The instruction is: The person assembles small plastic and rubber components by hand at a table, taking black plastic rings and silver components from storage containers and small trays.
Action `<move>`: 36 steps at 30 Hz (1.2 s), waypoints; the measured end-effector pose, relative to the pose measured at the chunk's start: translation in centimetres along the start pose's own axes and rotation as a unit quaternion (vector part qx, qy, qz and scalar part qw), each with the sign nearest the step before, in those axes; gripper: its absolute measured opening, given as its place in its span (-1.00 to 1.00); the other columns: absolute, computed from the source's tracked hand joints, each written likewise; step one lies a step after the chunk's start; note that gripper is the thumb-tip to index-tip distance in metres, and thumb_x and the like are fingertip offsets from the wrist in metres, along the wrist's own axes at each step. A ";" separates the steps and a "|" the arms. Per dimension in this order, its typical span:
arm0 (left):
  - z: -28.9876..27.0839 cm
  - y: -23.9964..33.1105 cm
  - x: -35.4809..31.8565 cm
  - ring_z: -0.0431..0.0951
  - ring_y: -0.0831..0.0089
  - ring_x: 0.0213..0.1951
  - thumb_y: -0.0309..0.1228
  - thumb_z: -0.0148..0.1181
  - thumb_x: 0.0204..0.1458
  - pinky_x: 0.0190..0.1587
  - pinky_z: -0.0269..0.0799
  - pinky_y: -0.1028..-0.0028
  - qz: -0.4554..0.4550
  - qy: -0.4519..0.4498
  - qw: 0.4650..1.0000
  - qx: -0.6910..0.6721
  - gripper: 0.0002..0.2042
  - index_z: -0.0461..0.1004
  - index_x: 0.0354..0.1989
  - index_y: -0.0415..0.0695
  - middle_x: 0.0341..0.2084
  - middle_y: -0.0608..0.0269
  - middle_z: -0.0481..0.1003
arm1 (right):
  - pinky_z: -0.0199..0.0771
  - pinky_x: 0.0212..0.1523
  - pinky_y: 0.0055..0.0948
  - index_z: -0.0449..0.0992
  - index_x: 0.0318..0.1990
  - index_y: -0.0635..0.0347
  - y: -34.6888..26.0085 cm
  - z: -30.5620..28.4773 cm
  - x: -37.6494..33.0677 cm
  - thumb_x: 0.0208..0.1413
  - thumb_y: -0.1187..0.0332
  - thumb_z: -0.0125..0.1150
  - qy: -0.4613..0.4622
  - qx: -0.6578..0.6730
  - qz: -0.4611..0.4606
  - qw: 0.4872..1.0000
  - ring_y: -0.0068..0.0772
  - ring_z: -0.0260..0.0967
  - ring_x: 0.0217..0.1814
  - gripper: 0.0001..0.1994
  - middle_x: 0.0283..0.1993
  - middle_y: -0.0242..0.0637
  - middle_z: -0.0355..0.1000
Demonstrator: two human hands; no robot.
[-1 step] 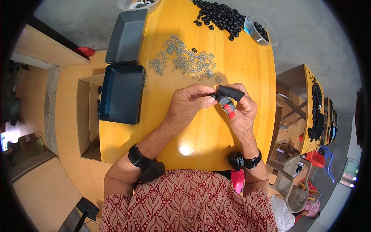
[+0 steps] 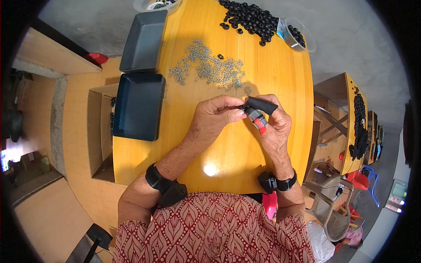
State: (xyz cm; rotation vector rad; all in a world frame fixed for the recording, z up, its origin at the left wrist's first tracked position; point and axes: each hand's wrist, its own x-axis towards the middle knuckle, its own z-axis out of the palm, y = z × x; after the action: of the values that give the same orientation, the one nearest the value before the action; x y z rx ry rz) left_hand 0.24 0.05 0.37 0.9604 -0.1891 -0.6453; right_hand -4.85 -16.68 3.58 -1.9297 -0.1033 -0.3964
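Over the middle of the wooden table (image 2: 237, 162), my right hand (image 2: 278, 127) is closed around a black-and-red hand tool (image 2: 259, 111). Its black upper part slants across my fingers, and a red patch shows lower down by my palm. My left hand (image 2: 212, 115) pinches a small black piece (image 2: 242, 108) between thumb and fingertips, right at the tool's left end. Fingertips hide most of that piece, so its shape is unclear. Just beyond both hands, many small silvery metal pieces (image 2: 210, 68) lie loose, with one small black part (image 2: 220, 56) among them.
Two dark trays (image 2: 161, 103) line the table's left edge. At the far side lie a heap of round black knobs (image 2: 252, 17) and a clear plastic tub (image 2: 310, 39) holding more. A cardboard box (image 2: 100, 131) stands left of the table; a plastic chair (image 2: 337, 219) is at right.
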 end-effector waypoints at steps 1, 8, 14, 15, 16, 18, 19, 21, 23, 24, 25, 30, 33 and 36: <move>0.0 0.0 0.0 0.55 0.51 -0.15 -0.58 0.18 0.08 -0.04 0.47 0.54 0.000 -0.001 1.000 -0.001 -0.78 0.49 -0.08 -0.29 -0.21 0.22 0.55 | 0.38 -0.07 -0.49 0.59 -0.16 0.25 0.0 0.0 0.0 -0.14 0.69 0.23 0.000 -0.001 0.000 1.000 -0.37 0.39 -0.11 -0.68 -0.20 -0.27 0.45; 0.0 -0.4 -0.1 0.52 0.56 -0.21 -0.60 0.21 0.06 -0.08 0.47 0.58 0.006 0.019 1.000 0.015 -0.76 0.49 -0.07 -0.30 -0.24 0.25 0.53 | 0.40 -0.11 -0.41 0.58 -0.17 0.24 -0.7 0.1 0.1 -0.19 0.67 0.26 -0.018 -0.115 -0.052 0.992 -0.25 0.37 -0.15 -0.67 -0.22 -0.23 0.45; -0.1 -0.8 -0.1 0.51 0.57 -0.23 -0.59 0.21 0.06 -0.10 0.47 0.58 0.001 0.024 1.000 0.004 -0.76 0.49 -0.07 -0.31 -0.26 0.26 0.53 | 0.38 -0.11 -0.34 0.56 -0.15 0.26 -0.8 0.6 -0.6 -0.18 0.63 0.28 -0.007 -0.135 -0.056 0.989 -0.19 0.35 -0.15 -0.67 -0.21 -0.20 0.44; -0.1 -0.8 -0.1 0.51 0.57 -0.24 -0.59 0.21 0.06 -0.11 0.47 0.58 0.003 0.026 1.000 -0.003 -0.76 0.49 -0.07 -0.31 -0.26 0.26 0.53 | 0.37 -0.11 -0.32 0.55 -0.14 0.27 -0.9 0.8 -0.8 -0.17 0.61 0.28 -0.004 -0.165 -0.066 0.984 -0.17 0.34 -0.15 -0.66 -0.21 -0.19 0.44; -0.1 -0.8 -0.2 0.51 0.57 -0.24 -0.59 0.21 0.06 -0.11 0.47 0.58 0.002 0.025 1.000 -0.002 -0.76 0.49 -0.07 -0.31 -0.26 0.26 0.53 | 0.37 -0.11 -0.32 0.55 -0.14 0.27 -1.0 1.0 -1.0 -0.17 0.61 0.28 -0.003 -0.165 -0.066 0.984 -0.17 0.34 -0.15 -0.66 -0.21 -0.19 0.44; 0.0 -0.6 -0.3 0.51 0.58 -0.25 -0.59 0.21 0.06 -0.11 0.47 0.58 -0.010 0.027 0.999 0.023 -0.76 0.50 -0.07 -0.31 -0.27 0.27 0.53 | 0.34 -0.12 -0.27 0.54 -0.11 0.26 -1.3 1.4 -1.3 -0.16 0.60 0.26 0.026 -0.210 -0.063 0.975 -0.14 0.33 -0.17 -0.65 -0.21 -0.17 0.44; -0.1 -0.7 -0.2 0.51 0.58 -0.25 -0.59 0.21 0.06 -0.11 0.47 0.58 -0.010 0.027 0.999 0.023 -0.76 0.50 -0.07 -0.31 -0.27 0.27 0.53 | 0.34 -0.12 -0.27 0.54 -0.11 0.26 -1.4 1.6 -1.4 -0.16 0.60 0.26 0.026 -0.210 -0.063 0.975 -0.14 0.33 -0.17 -0.65 -0.21 -0.17 0.44; -0.1 -0.9 -0.2 0.51 0.58 -0.25 -0.58 0.21 0.07 -0.11 0.47 0.58 0.005 0.033 0.999 0.041 -0.76 0.50 -0.07 -0.31 -0.27 0.27 0.53 | 0.32 -0.13 -0.25 0.54 -0.09 0.26 -1.8 1.9 -1.6 -0.16 0.61 0.24 0.037 -0.242 -0.068 0.967 -0.13 0.34 -0.17 -0.63 -0.21 -0.18 0.44; -0.1 -0.8 -0.2 0.51 0.58 -0.24 -0.58 0.21 0.07 -0.10 0.47 0.58 0.005 0.032 0.998 0.047 -0.76 0.50 -0.07 -0.31 -0.28 0.28 0.54 | 0.32 -0.14 -0.25 0.54 -0.09 0.26 -2.2 2.1 -1.7 -0.16 0.62 0.23 0.035 -0.245 -0.055 0.967 -0.13 0.34 -0.18 -0.63 -0.21 -0.18 0.44; -0.2 -0.8 -0.1 0.51 0.58 -0.24 -0.58 0.20 0.07 -0.10 0.46 0.58 0.006 0.032 0.998 0.053 -0.76 0.50 -0.07 -0.32 -0.28 0.28 0.54 | 0.32 -0.14 -0.25 0.54 -0.09 0.26 -2.2 2.2 -1.7 -0.17 0.62 0.22 0.032 -0.248 -0.043 0.967 -0.12 0.34 -0.18 -0.63 -0.21 -0.18 0.44; -0.2 -0.9 -0.1 0.51 0.58 -0.24 -0.58 0.20 0.07 -0.10 0.46 0.58 0.006 0.032 0.998 0.053 -0.76 0.50 -0.07 -0.32 -0.28 0.28 0.54 | 0.32 -0.14 -0.25 0.54 -0.09 0.26 -2.0 2.1 -1.7 -0.17 0.62 0.22 0.033 -0.248 -0.043 0.967 -0.12 0.34 -0.18 -0.63 -0.21 -0.18 0.44; -0.1 -1.2 -0.1 0.50 0.60 -0.22 -0.59 0.19 0.08 -0.09 0.44 0.60 0.033 0.036 0.996 0.079 -0.79 0.52 -0.09 -0.31 -0.27 0.30 0.54 | 0.33 -0.15 -0.26 0.57 -0.20 0.27 -1.5 1.4 -1.4 -0.23 0.64 0.26 0.027 -0.277 -0.063 0.958 -0.12 0.36 -0.19 -0.68 -0.22 -0.16 0.46; 0.0 -1.2 -0.2 0.49 0.63 -0.23 -0.58 0.19 0.08 -0.10 0.43 0.62 0.036 0.048 0.987 0.152 -0.80 0.52 -0.11 -0.31 -0.29 0.35 0.53 | 0.33 -0.15 -0.27 0.56 -0.31 0.27 -1.7 1.6 -1.5 -0.23 0.62 0.31 0.041 -0.279 -0.035 0.959 -0.13 0.37 -0.23 -0.77 -0.25 -0.17 0.47; 0.2 -0.8 -0.2 0.47 0.66 -0.25 -0.57 0.19 0.09 -0.12 0.42 0.64 0.049 0.047 0.987 0.148 -0.80 0.53 -0.11 -0.31 -0.31 0.38 0.52 | 0.33 -0.17 -0.28 0.52 -0.39 0.27 -1.6 1.9 -1.5 -0.21 0.59 0.33 0.060 -0.274 -0.032 0.959 -0.14 0.37 -0.27 -0.83 -0.29 -0.18 0.47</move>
State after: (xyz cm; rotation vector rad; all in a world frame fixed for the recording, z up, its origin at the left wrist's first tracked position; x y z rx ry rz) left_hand -0.36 -0.25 -0.10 1.2565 -0.2509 -0.4878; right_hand -6.27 -14.14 3.84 -2.4450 0.0302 -0.6338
